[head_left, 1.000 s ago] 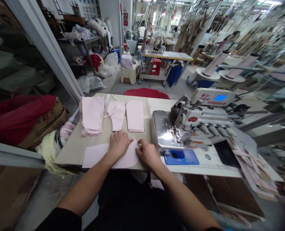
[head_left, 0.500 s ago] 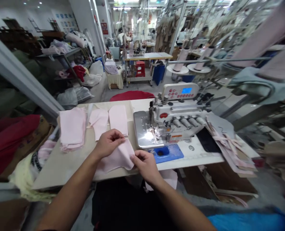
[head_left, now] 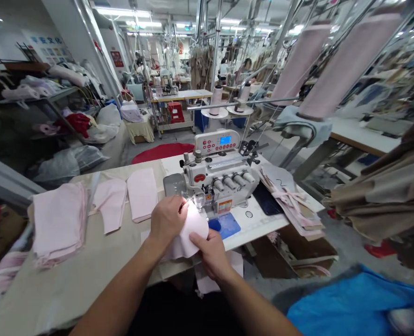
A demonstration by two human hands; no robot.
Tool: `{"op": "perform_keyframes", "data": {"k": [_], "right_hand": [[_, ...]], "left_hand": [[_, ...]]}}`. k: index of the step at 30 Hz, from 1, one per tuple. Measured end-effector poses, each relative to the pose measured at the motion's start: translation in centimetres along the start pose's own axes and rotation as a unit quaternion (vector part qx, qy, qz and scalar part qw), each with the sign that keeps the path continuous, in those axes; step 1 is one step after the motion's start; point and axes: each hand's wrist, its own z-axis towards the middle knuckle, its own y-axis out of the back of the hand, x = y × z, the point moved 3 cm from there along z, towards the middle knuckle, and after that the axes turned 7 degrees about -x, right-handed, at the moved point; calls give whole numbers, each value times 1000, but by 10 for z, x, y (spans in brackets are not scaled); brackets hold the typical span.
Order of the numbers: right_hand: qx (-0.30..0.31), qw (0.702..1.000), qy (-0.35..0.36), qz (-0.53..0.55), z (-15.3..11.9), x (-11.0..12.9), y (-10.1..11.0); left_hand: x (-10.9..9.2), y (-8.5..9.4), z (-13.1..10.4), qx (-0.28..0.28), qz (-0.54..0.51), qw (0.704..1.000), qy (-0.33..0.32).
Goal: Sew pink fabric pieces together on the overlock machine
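Main risk as I see it: the left hand (head_left: 167, 218) sits right up by the presser foot/needle area of the overlock machine (head_left: 218, 179), fingers curled down on the top edge of the pink fabric piece (head_left: 192, 232), so a slip or an early start could nip a fingertip, or pull the cloth in crooked. The right hand (head_left: 209, 249) pinches the near edge from below, thumb on top; if the two layers aren't lined up, the seam could prob. wander or pucker. Part of the piece also hangs off the near desk (head_left: 87, 261) edge, so it might drag and skew. The piece itself: pale pink, soft, thin, looks folded w/ a rounded right edge, held just in front of the machine bed, partly over the blue plate (head_left: 228, 225). To the left lie more pink cut pieces, a thick stack (head_left: 58, 221) far left and two smaller ones (head_left: 142, 193) nearer the machine. Trimmed strips (head_left: 291, 200) piled right of the machine.
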Motion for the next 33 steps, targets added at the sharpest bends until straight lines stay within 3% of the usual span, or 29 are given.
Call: {"op": "perform_keyframes", "data": {"k": [4,7,15,21,26,33], "right_hand": [[17,1000,-8,-4,-8,-10,-1],[15,1000,-10,5,-11,-14,2],[-4,999,-23,-38,-2,-7,-3],[-4,996,18,-85,2,2,-5],[18,996,57,-70,4,10,-2],[-17,996,71,-57,8,22,16]], "left_hand": [[-7,6,-8,58,-134,988,-51],[-9,8,-9,84,-175,979,-66],[-2,3,-2,60,-152,985,-59],[0,4,-3,41,-93,988,-119],[-10,9,-12,54,-52,981,-181],[-28,8,-17,75,-43,972,-218]]}}
